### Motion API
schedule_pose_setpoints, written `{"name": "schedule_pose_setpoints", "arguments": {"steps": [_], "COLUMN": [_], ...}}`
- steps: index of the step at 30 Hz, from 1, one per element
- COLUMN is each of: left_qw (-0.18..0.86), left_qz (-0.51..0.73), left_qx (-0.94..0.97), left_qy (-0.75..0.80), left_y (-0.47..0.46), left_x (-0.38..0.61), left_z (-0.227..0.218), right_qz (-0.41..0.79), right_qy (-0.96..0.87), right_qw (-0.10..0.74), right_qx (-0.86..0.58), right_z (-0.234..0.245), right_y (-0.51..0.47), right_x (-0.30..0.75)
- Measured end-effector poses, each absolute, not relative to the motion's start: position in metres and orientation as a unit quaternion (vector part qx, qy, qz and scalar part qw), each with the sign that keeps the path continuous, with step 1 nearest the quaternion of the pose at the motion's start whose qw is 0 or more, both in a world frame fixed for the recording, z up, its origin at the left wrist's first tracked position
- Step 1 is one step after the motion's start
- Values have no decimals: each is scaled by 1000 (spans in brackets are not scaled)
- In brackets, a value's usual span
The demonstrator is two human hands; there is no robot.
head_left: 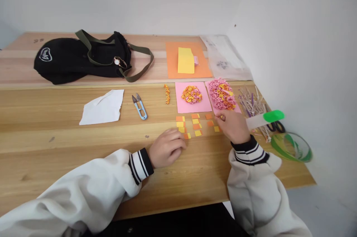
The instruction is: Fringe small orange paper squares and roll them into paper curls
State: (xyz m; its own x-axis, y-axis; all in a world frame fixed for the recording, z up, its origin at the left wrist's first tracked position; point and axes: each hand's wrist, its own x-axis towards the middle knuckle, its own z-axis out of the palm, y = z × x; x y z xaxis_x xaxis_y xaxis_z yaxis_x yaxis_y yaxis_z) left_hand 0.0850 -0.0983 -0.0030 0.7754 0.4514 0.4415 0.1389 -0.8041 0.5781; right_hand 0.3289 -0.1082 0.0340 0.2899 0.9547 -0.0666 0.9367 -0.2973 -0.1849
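My left hand [167, 148] rests on the table, fingers loosely bent, beside small orange and yellow paper pieces [180, 124] laid in short columns. Thumb and fingertips of my right hand [234, 125] are pinched together over the right-hand pieces; whatever they hold is too small to make out. Beyond lies a pink sheet [179, 107] bearing a heap of orange, yellow and pink flower stamens [191, 94]. A larger, mostly pink heap [221, 96] covers a second pink sheet [235, 107]. Behind my right hand juts a whitish strip with a green end [273, 116].
Blue thread snips [140, 107], torn white paper [102, 107] and a row of orange stamens [166, 94] lie left. A black bag [89, 58], an orange sheet [171, 62] and yellow paper [185, 61] are behind. Thin stems [251, 99], scissors [279, 127] and a tape roll [292, 148] sit right.
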Motion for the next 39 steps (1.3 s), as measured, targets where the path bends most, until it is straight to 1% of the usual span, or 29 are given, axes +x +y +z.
{"name": "schedule_pose_setpoints", "arguments": {"steps": [7, 18, 24, 27, 30, 35, 39], "left_qw": [303, 325, 344, 348, 346, 348, 349], "left_qz": [296, 275, 258, 253, 258, 248, 239], "left_qx": [889, 886, 882, 881, 881, 882, 884], "left_qy": [174, 182, 194, 198, 195, 200, 201], "left_y": [-98, -96, -97, -97, -97, -96, -96], "left_x": [84, 84, 85, 85, 85, 85, 85], "left_z": [-2, -1, 1, 0, 0, 0, -1], "right_qz": [136, 191, 143, 131, 143, 134, 127], "right_qy": [-595, -599, -584, -573, -579, -571, -569], "right_qw": [9, 25, 91, 91, 90, 107, 93], "right_qx": [-792, -777, -794, -804, -798, -803, -807], "right_z": [43, 40, 33, 30, 29, 31, 29], "right_y": [-112, -114, -108, -105, -105, -106, -105], "right_x": [325, 329, 319, 314, 313, 318, 318]}}
